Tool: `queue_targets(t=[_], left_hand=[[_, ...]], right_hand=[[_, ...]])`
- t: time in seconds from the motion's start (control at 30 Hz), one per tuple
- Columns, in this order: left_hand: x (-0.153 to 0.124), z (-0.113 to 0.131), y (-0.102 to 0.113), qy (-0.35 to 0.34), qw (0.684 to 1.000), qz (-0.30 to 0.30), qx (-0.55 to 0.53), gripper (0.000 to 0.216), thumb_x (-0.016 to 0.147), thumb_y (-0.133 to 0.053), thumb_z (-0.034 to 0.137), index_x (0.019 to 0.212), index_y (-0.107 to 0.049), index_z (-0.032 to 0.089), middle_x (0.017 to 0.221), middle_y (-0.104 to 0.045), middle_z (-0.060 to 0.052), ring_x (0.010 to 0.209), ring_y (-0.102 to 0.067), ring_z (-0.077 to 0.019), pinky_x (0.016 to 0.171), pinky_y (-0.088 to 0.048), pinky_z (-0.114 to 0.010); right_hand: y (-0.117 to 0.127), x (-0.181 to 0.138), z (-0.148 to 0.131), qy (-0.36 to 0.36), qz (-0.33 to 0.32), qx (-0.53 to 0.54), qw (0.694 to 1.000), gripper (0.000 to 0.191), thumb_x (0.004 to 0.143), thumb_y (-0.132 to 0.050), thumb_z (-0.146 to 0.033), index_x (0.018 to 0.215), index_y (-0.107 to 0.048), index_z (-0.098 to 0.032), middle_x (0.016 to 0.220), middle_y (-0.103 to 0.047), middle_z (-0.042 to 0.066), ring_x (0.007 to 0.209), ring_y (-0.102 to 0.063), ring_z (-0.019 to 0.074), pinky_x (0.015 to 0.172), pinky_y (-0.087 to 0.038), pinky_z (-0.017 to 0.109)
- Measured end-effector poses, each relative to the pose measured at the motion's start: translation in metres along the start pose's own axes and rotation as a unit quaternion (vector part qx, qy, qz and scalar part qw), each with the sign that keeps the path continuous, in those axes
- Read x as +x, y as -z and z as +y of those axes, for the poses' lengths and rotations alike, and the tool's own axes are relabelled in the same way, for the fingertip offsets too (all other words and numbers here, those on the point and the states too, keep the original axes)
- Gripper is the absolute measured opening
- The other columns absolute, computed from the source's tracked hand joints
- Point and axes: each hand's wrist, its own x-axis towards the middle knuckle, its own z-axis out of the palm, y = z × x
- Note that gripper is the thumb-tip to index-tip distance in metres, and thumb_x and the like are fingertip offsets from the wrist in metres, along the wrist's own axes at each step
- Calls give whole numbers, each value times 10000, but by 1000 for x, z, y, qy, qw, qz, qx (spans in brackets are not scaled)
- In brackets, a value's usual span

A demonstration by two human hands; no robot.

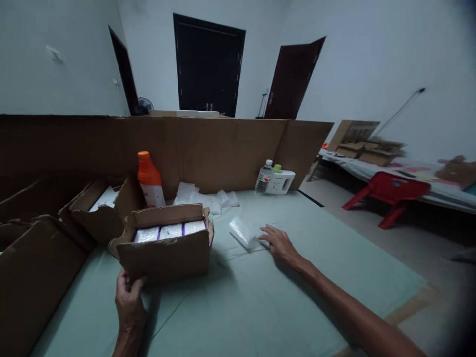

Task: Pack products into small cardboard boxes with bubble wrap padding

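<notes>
My left hand (128,297) grips the lower left corner of an open cardboard box (167,259), thumb in front. The box looks slightly raised from the table and holds several white packs (171,231) with purple edges. My right hand (279,243) reaches over the table with its fingers stretched out and nothing held in them. Its fingertips are at the right end of a clear bubble wrap bag (243,232); whether they touch it I cannot tell. More bubble wrap pieces (208,201) lie behind the box.
An orange-capped bottle (150,179) stands behind the box. Other cardboard boxes (102,208) line the left side. At the back right stand a clear water bottle (264,178) and a white jug (284,182). A cardboard wall (230,153) borders the table's (260,297) far side.
</notes>
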Motion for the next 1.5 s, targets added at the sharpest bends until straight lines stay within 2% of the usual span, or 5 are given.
queue_targets(t=[0.23,0.47,0.97,1.3,1.5], left_hand=[[-1,3,4,-45,991,115,57,613,659,-638,469,1217,-619,216,1022,-651,-46,969,-611,-256,938,-468,-449],[3,-2,6,5,1000,25,16,719,657,-674,444,1324,-554,205,1087,-650,-67,1028,-621,-271,965,-476,-474],[1,-15,-15,64,984,-73,-148,785,738,-719,345,1446,-394,247,1407,-538,-117,1293,-542,-300,1173,-315,-557],[8,-6,-5,-39,994,-77,-65,427,673,-687,266,1080,-567,222,1096,-617,-78,891,-673,-210,797,-603,-417],[5,-5,-11,-15,998,-23,-49,489,677,-647,293,1145,-529,214,1074,-603,-75,916,-663,-207,758,-599,-389]], right_hand=[[-14,-37,-79,89,-32,216,972,426,850,-561,-219,1267,-645,-197,1338,-631,136,1209,-596,275,1029,-453,473],[-71,-15,-164,44,-83,390,916,678,813,-640,-236,1457,-428,-202,1294,-646,116,1058,-641,257,927,-514,405],[-25,30,-89,-88,14,72,993,341,925,-564,-310,1208,-644,-137,1397,-563,198,1323,-470,330,1102,-318,491],[-3,-8,-79,51,-151,290,944,302,887,-620,-438,1066,-684,-203,1082,-746,44,977,-695,187,852,-520,296],[9,-37,-73,30,-72,353,932,401,929,-509,-466,1119,-665,-150,1087,-720,134,1000,-677,258,863,-528,414]])
